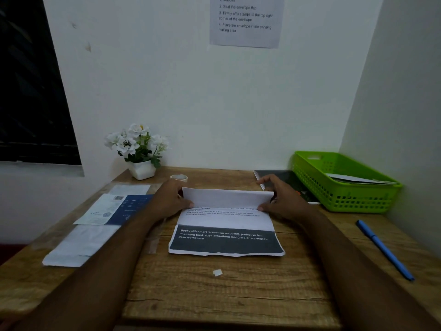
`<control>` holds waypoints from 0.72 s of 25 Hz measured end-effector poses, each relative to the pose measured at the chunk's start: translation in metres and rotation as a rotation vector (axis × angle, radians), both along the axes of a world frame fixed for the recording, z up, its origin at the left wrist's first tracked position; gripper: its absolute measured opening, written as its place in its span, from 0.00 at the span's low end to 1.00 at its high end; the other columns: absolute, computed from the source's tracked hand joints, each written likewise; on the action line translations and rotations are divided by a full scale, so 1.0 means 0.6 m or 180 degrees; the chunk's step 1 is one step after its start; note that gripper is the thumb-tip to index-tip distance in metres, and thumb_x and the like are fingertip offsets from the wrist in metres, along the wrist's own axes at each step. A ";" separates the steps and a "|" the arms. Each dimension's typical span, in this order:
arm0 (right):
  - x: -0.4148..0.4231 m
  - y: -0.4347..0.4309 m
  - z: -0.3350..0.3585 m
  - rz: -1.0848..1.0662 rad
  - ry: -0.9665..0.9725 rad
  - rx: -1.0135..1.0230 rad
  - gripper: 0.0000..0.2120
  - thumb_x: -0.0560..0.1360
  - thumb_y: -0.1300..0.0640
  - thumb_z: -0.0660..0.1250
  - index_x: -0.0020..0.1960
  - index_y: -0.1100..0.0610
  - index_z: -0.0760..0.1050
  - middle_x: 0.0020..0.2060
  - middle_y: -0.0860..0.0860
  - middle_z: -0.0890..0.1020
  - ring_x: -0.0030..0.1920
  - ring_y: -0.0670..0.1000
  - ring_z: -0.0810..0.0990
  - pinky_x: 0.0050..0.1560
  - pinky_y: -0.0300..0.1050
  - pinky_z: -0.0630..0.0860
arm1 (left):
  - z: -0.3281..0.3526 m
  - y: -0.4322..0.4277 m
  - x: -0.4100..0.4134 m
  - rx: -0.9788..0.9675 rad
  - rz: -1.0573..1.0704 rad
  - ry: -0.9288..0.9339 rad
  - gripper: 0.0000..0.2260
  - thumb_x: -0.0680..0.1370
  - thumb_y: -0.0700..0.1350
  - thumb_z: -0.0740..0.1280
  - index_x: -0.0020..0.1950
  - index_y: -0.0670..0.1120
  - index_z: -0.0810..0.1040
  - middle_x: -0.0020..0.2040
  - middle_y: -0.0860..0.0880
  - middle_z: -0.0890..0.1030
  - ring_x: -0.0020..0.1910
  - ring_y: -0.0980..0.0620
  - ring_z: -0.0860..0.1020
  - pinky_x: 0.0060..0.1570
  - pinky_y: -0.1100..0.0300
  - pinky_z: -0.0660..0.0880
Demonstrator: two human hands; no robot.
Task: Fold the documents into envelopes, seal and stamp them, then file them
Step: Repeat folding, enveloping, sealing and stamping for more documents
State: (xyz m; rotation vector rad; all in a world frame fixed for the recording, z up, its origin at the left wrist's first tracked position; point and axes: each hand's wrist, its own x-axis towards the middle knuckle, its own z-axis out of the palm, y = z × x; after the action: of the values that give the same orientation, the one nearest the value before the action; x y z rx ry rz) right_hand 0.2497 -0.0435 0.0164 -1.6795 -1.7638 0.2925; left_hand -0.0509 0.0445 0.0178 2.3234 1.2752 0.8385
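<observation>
A printed document (226, 225) lies in the middle of the wooden desk (214, 295), with a dark band of white text along its near edge. Its far third is folded over toward me, blank side up. My left hand (169, 199) pinches the left end of that folded flap. At the right end of the flap, my right hand (284, 199) pinches it between thumb and fingers. A white envelope (78, 247) lies at the left with a blue and white sheet (114, 209) beyond it. A green basket (343, 182) at the back right holds envelopes.
A pot of white flowers (139, 151) stands at the back left, a tape roll (179, 177) beside it. A dark notebook (284, 180) lies by the basket. A blue pen (384, 249) lies at the right. A small white scrap (217, 272) lies near me. An instruction sheet (245, 20) hangs on the wall.
</observation>
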 end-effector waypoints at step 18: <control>0.031 -0.010 0.013 0.0550 -0.0372 -0.0317 0.17 0.72 0.66 0.68 0.40 0.43 0.84 0.42 0.53 0.86 0.45 0.58 0.82 0.49 0.51 0.77 | 0.001 -0.005 -0.011 -0.0167 -0.0622 0.0025 0.18 0.73 0.27 0.62 0.41 0.47 0.85 0.46 0.51 0.83 0.47 0.54 0.79 0.52 0.59 0.76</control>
State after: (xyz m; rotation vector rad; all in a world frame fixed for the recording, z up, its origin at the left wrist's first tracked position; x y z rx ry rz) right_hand 0.2681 -0.0492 0.0243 -1.6441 -2.0159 0.3711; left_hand -0.0574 0.0416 0.0186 2.3645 1.0391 0.7234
